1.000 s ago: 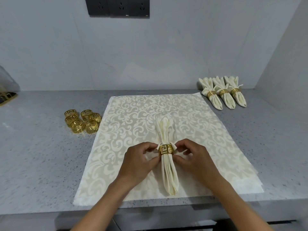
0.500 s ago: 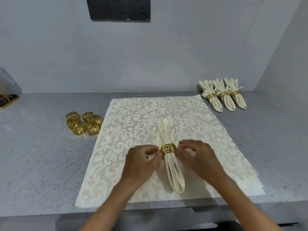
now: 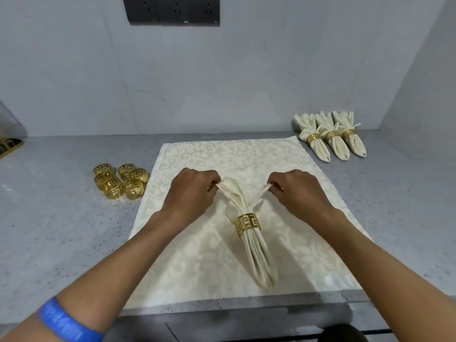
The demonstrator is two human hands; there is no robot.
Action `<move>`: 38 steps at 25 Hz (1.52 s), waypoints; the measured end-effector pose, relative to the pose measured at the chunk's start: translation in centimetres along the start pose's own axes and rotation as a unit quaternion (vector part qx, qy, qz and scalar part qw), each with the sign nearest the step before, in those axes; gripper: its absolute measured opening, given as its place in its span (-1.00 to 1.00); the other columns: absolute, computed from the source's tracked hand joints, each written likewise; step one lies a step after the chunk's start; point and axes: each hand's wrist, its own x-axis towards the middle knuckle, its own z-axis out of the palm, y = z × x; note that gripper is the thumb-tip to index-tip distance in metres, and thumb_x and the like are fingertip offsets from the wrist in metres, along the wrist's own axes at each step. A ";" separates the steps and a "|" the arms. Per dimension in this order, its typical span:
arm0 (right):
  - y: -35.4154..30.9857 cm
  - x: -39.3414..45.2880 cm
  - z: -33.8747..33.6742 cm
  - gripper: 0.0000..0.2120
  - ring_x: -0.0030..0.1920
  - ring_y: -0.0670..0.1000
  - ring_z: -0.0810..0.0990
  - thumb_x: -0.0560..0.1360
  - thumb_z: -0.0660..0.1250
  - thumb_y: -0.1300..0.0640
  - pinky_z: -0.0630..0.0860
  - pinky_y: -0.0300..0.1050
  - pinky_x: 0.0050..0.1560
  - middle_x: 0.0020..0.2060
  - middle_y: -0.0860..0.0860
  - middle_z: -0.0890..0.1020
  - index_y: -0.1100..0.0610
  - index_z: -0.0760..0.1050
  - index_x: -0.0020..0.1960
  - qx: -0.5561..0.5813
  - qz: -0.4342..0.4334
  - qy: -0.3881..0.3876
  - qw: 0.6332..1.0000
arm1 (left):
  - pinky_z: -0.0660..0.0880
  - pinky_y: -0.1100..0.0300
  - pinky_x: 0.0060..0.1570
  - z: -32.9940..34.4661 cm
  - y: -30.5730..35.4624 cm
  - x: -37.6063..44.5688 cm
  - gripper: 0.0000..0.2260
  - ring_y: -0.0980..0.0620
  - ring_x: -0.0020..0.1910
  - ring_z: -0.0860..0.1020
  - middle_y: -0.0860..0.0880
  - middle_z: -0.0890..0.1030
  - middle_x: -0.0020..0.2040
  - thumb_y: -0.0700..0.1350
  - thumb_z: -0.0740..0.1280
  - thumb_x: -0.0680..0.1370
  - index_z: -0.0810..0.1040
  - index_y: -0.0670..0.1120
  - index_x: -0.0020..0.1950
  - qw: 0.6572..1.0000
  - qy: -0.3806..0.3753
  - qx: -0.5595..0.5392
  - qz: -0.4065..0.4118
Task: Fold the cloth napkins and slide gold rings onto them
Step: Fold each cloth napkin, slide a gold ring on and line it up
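Near the middle of the patterned cloth point(image 3: 197, 255) spread on the grey counter point(image 3: 49, 243), the folded napkin point(image 3: 256, 257) lies with its gold ring point(image 3: 247, 223) already seated around its waist. A moment ago both hands were crowded at the ring itself, nudging it into place; now they have moved up to the far end of the napkin and spread apart. The left hand point(image 3: 191, 191) pinches the left flap of cloth and the right hand point(image 3: 296, 191) pinches the right one, each drawing its corner outward so the top fans open. To my eye that means the ring step for this napkin is finished and only the shaping is left. Three finished napkins point(image 3: 330, 137) lie side by side at the counter's far right corner, and a cluster of spare rings point(image 3: 121, 180) waits just off the cloth's left edge, so more napkins are probably to come
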 end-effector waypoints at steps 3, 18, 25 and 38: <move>1.9 -3.1 0.3 -0.85 -0.25 0.07 0.57 0.57 0.32 0.04 0.42 -0.06 -0.29 -0.28 -0.01 0.65 0.06 0.62 -0.08 0.039 0.064 -0.002 0.997 | 0.57 0.10 -0.15 -0.2 -1.1 -3.4 -0.88 -0.01 -0.21 0.68 0.00 0.72 -0.19 -0.15 0.50 0.48 0.68 -0.07 0.00 0.997 0.034 -0.056 -0.038; -8.2 -7.0 0.2 -0.67 -0.25 0.05 0.46 0.60 0.13 -0.14 0.33 -0.08 -0.23 -0.21 0.02 0.57 0.09 0.40 -0.16 0.041 0.207 -0.088 0.973 | 0.46 0.27 0.11 1.5 3.6 -5.8 -0.81 0.28 0.06 0.54 0.23 0.63 0.10 -0.03 0.35 0.55 0.62 0.13 0.15 0.971 -0.211 -0.109 -0.026; 10.3 -5.8 -3.8 -0.71 -0.30 0.10 0.47 0.54 0.23 -0.09 0.22 -0.09 -0.35 -0.34 0.01 0.50 0.05 0.38 -0.27 0.013 0.312 0.054 0.949 | 0.40 0.21 0.16 8.7 9.4 4.0 -0.78 0.14 0.19 0.49 0.17 0.57 0.18 0.08 0.31 0.57 0.55 0.14 0.21 0.961 -0.263 -0.071 0.053; 39.4 7.9 2.3 -0.74 -0.24 0.13 0.55 0.51 0.27 -0.06 0.34 -0.13 -0.28 -0.26 0.08 0.61 0.09 0.60 -0.16 -0.067 0.476 0.127 0.867 | 0.39 0.13 -0.11 22.6 13.1 16.2 -0.90 0.09 -0.17 0.42 0.11 0.42 -0.19 0.06 0.17 0.59 0.36 0.10 -0.11 0.994 -0.099 -0.039 0.017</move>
